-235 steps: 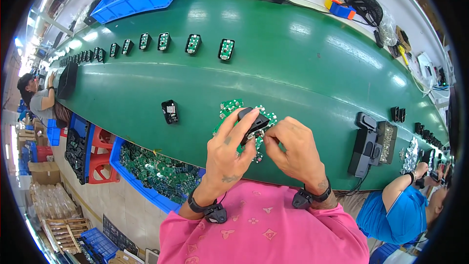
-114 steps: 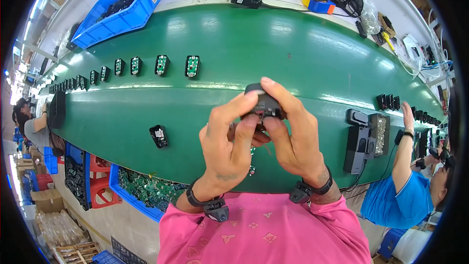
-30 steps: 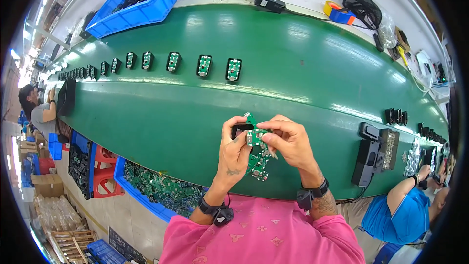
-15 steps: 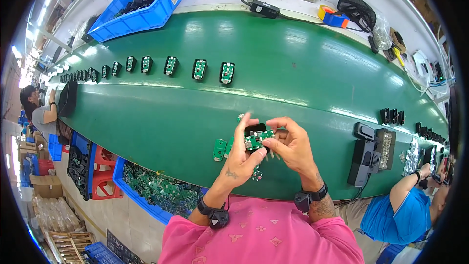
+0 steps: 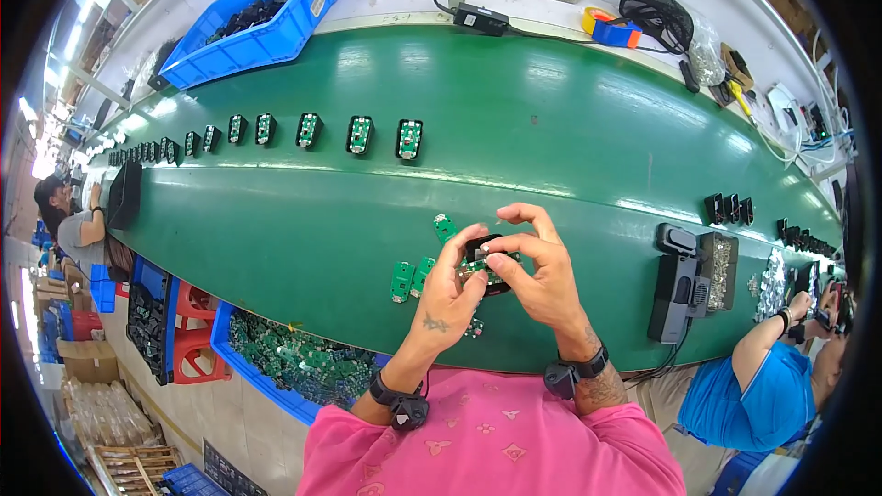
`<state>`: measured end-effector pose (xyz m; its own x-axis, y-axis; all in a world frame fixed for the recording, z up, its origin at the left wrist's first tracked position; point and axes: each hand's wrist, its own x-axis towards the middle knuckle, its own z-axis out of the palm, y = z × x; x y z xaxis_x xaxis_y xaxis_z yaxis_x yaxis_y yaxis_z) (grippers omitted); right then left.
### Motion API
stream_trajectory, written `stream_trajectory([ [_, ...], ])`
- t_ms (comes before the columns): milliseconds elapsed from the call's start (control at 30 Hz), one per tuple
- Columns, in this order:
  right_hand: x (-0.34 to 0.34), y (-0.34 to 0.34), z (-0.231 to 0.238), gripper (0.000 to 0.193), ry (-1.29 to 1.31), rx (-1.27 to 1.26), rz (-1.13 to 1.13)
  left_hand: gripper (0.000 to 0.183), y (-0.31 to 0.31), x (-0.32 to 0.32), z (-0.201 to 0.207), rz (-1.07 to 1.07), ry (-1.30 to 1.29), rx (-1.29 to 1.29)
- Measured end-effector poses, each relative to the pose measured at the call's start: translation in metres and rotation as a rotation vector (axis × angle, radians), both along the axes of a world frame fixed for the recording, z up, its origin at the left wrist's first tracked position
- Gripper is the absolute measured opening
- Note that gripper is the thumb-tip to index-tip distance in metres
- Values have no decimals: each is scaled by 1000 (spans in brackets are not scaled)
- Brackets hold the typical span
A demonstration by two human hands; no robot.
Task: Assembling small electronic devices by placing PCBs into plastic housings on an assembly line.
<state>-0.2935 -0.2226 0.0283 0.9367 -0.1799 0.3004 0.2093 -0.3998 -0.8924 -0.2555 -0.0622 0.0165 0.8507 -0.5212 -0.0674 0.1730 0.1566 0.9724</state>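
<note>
My left hand (image 5: pixel 443 301) is closed around a small black plastic housing (image 5: pixel 497 289), close in front of me above the green bench. A green circuit board (image 5: pixel 472 266) lies at the housing's open face, partly hidden by my fingers. My right hand (image 5: pixel 544 283) has its thumb and index finger pinched at the board, with the other fingers raised. Whether the board sits fully inside the housing I cannot tell. Loose green boards (image 5: pixel 401 282) lie left of my hands, and another loose board (image 5: pixel 445 227) lies just beyond them. Part of a further small board (image 5: pixel 473 327) shows below my left hand.
Black housings with green boards (image 5: pixel 410 140) form a row toward the far left. A blue bin (image 5: pixel 303 44) stands behind it. Another blue bin (image 5: pixel 223 342) of boards sits below the bench edge. A grey-black device (image 5: pixel 677 294) stands right. Co-workers sit at both sides.
The board has gone from tilted above the housing to lower against it. My right fingers have shifted over it, middle fingers lifting. The whole view has shifted slightly.
</note>
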Motion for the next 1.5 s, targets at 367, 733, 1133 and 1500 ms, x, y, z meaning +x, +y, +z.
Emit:
stream_trajectory([
  [367,-15,10,0,8,-118,-64,-157,46,-5,2,10,7,5,6],
  [733,-20,13,-3,7,-66,86,-273,48,-10,-1,20,-86,90,-1],
  [1133,-25,3,-5,12,-178,-50,-107,48,-17,-4,22,-37,36,52],
  [1500,-31,13,9,10,-292,-372,-309,47,-18,-10,26,111,-66,75],
])
